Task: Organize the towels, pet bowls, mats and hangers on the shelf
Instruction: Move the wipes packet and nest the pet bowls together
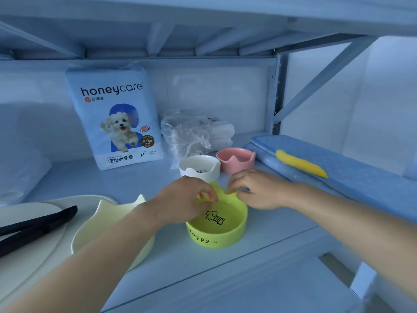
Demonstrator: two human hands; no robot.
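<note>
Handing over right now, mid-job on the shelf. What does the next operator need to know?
Left hand and right hand: both pinch the far rim of the green bowl, which sits near the front of the shelf.
White bowl and pink bowl stand side by side behind it; pale yellow bowl lies to its left.
Seemingly placed: blue mats folded at right, wrapped towels at back.
Left: likely group the green and yellow bowls with the other two, then tidy the black hangers at left.
</note>
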